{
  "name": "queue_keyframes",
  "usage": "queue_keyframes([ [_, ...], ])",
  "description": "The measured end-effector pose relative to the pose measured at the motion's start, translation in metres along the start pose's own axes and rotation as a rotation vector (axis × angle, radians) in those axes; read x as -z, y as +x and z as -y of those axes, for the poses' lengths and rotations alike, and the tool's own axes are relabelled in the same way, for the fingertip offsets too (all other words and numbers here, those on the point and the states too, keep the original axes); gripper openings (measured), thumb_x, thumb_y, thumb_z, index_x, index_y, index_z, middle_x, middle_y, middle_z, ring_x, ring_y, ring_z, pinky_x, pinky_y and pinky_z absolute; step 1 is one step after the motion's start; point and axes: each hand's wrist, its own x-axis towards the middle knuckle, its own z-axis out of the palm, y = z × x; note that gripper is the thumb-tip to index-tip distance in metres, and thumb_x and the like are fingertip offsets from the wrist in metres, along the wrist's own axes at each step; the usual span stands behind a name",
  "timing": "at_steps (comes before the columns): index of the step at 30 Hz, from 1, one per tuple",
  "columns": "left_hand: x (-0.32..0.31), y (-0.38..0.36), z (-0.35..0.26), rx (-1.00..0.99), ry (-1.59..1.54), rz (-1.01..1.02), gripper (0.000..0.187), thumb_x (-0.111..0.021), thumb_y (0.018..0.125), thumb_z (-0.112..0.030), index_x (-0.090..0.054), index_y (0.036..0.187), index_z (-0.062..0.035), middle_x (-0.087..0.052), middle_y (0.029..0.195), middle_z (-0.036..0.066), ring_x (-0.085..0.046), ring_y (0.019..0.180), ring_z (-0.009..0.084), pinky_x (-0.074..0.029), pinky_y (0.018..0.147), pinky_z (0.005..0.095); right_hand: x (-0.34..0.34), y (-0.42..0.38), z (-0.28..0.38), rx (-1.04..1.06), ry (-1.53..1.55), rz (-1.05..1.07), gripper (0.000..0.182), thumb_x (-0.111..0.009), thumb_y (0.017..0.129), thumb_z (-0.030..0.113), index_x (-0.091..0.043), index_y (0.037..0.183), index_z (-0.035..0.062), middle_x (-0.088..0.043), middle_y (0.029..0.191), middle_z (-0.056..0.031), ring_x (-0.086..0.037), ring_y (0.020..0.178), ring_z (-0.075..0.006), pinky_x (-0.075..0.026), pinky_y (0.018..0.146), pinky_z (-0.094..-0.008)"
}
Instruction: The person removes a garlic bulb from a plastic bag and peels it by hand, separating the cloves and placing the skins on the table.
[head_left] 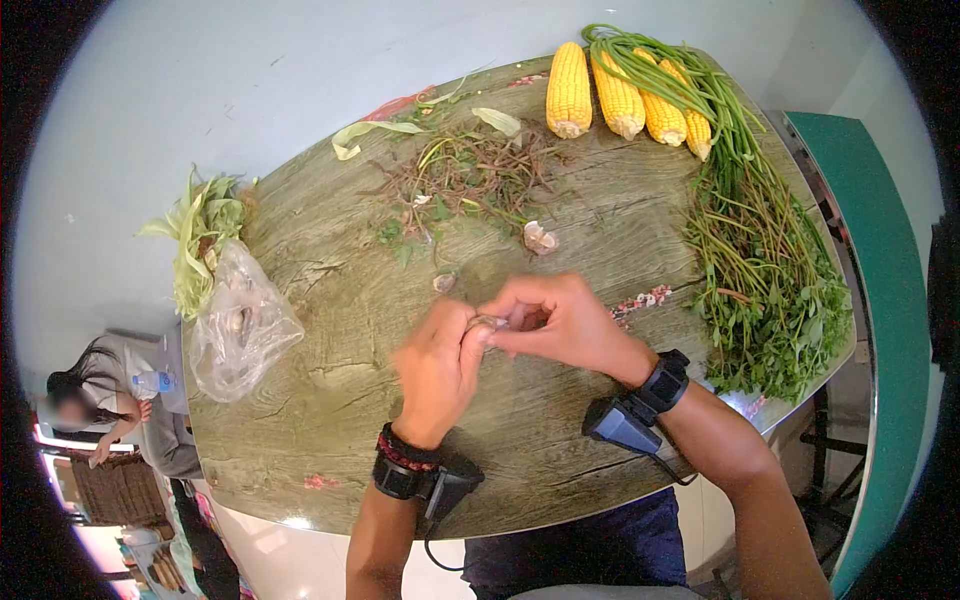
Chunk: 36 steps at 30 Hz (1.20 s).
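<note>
Over the middle of the table, my left hand (440, 352) and my right hand (562, 318) meet with fingers pinched. Between their fingertips is a small pale, purplish garlic clove (487, 322), partly covered by the fingers. A loose garlic clove (444, 283) lies on the wood just beyond my left hand. Farther back, a partly broken garlic bulb (540, 238) rests beyond my right hand, apart from it.
Plant scraps and roots (470, 175) spread across the back of the wood-patterned table (330, 430). Several corn cobs (569, 90) lie at the far edge, beside long green beans (735, 140) and leafy greens (770, 320). Leftward are a clear plastic bag (243, 325) and corn husks (195, 235). A person (100, 400) sits beyond.
</note>
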Motion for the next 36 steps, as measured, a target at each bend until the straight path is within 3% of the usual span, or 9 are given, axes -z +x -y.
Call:
queue_keyframes([
  [5,0.001,-0.002,0.006,0.091,-0.336,0.118,0.028,-0.052,0.097,-0.028,-0.056,0.087,-0.0024,-0.053,0.074,0.012,-0.053,0.064,0.0274,-0.042,0.059,0.0353,0.001,-0.002,-0.005,-0.023,0.080,0.046,0.016,-0.075,0.081,0.007,-0.067,0.094,0.0028,-0.065,0.079,0.0005,-0.060,0.072,-0.0035,-0.050,0.061,-0.0200],
  [8,0.013,-0.004,0.010,0.173,-0.307,0.276,0.028,-0.048,0.100,-0.028,-0.053,0.089,-0.0024,-0.049,0.073,0.011,-0.049,0.065,0.0207,-0.041,0.060,0.0326,0.004,-0.002,0.002,-0.067,0.103,0.087,0.014,-0.074,0.080,0.008,-0.066,0.090,0.0042,-0.062,0.076,0.0029,-0.057,0.072,-0.0031,-0.049,0.062,-0.0212],
  [11,0.017,0.000,0.018,0.142,-0.441,0.300,0.036,-0.046,0.101,-0.036,-0.051,0.086,-0.0033,-0.042,0.069,-0.001,-0.040,0.063,0.0091,-0.034,0.056,0.0255,0.008,-0.002,0.003,-0.060,0.067,0.128,0.013,-0.073,0.079,0.008,-0.066,0.090,0.0049,-0.060,0.074,0.0038,-0.054,0.070,-0.0022,-0.047,0.061,-0.0203],
  [17,0.015,-0.001,0.017,0.206,-0.644,0.232,0.023,-0.053,0.098,-0.023,-0.056,0.089,-0.0029,-0.047,0.069,-0.004,-0.040,0.058,0.0029,-0.031,0.052,0.0197,0.005,0.000,0.005,-0.084,0.056,0.025,0.012,-0.071,0.079,0.008,-0.066,0.090,0.0050,-0.058,0.071,0.0046,-0.051,0.067,-0.0021,-0.045,0.059,-0.0208],
  [19,0.018,-0.003,0.018,0.247,-0.644,0.252,0.018,-0.058,0.095,-0.020,-0.059,0.092,-0.0026,-0.053,0.074,-0.003,-0.045,0.065,0.0048,-0.037,0.057,0.0205,0.005,0.000,0.011,-0.002,-0.070,-0.064,0.012,-0.070,0.079,0.008,-0.066,0.090,0.0056,-0.057,0.068,0.0038,-0.050,0.065,-0.0019,-0.044,0.058,-0.0210],
  [25,0.016,-0.001,0.010,0.336,-0.735,0.223,0.019,-0.061,0.093,-0.013,-0.065,0.109,-0.0035,-0.059,0.078,-0.002,-0.050,0.067,0.0028,-0.039,0.053,0.0183,0.007,-0.001,0.006,0.108,-0.549,-0.128,0.017,-0.070,0.070,0.017,-0.067,0.086,0.0126,-0.060,0.063,-0.0063,-0.060,0.055,-0.0183,-0.045,0.052,-0.0327],
  [28,0.018,0.002,0.006,0.314,-0.728,0.220,0.021,-0.059,0.094,-0.010,-0.066,0.112,-0.0032,-0.060,0.084,0.000,-0.051,0.068,0.0027,-0.040,0.054,0.0184,0.007,-0.002,0.016,-0.030,-0.672,-0.132,0.016,-0.070,0.069,0.020,-0.066,0.084,0.0140,-0.062,0.062,-0.0083,-0.060,0.055,-0.0273,-0.045,0.050,-0.0380],
  [32,0.015,0.002,0.012,0.232,-0.605,0.185,0.020,-0.053,0.096,-0.008,-0.065,0.111,-0.0001,-0.062,0.086,0.003,-0.054,0.068,0.0059,-0.043,0.054,0.0181,0.007,-0.003,0.011,0.002,-0.546,-0.216,0.015,-0.073,0.073,0.019,-0.067,0.085,0.0123,-0.057,0.055,-0.0049,-0.058,0.050,-0.0183,-0.042,0.048,-0.0328],
  [36,0.010,0.001,0.006,0.203,-0.545,0.053,0.020,-0.059,0.091,-0.003,-0.066,0.110,-0.0004,-0.066,0.089,0.003,-0.057,0.072,0.0080,-0.045,0.061,0.0200,0.005,-0.002,0.009,0.069,-0.231,-0.184,0.022,-0.077,0.077,0.023,-0.066,0.089,0.0085,-0.057,0.058,-0.0004,-0.053,0.050,-0.0087,-0.041,0.048,-0.0268],
])
